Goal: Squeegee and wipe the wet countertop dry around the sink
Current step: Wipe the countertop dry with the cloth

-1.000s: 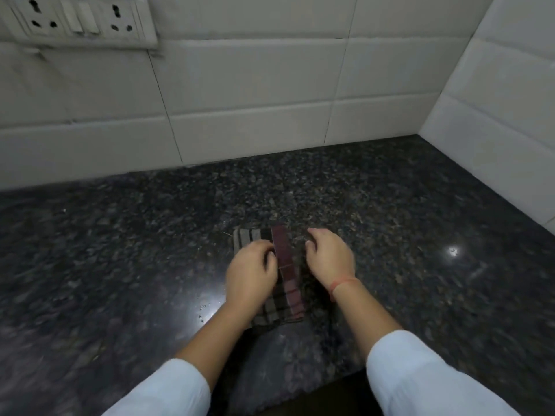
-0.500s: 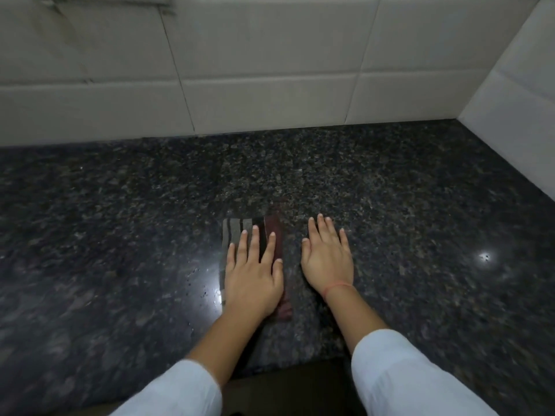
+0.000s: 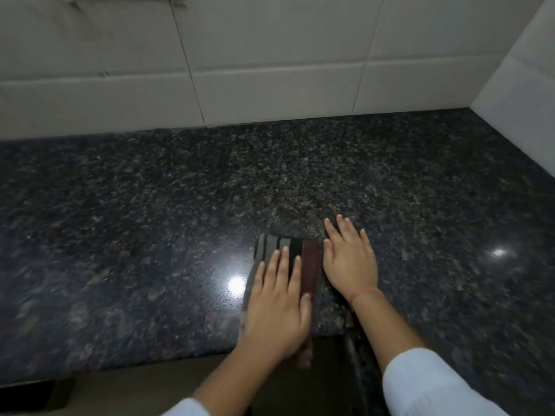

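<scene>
A folded striped cloth (image 3: 309, 262), grey, black and dark red, lies flat on the dark speckled granite countertop (image 3: 150, 223) near its front edge. My left hand (image 3: 277, 307) presses flat on the cloth with straight fingers, covering most of it. My right hand (image 3: 350, 259) lies flat on the bare granite just right of the cloth, fingers straight and pointing toward the wall. The cloth's near end hangs slightly over the counter's front edge. No sink or squeegee is in view.
White tiled walls (image 3: 270, 61) rise behind the counter and along the right side (image 3: 522, 85), meeting in a corner at the back right. The counter's front edge (image 3: 120, 370) runs across the lower left. Light glints off the granite (image 3: 235, 285).
Both hands went from curled on the cloth to lying flat. The hands and cloth now sit closer to the counter's front edge, and the view has tilted down.
</scene>
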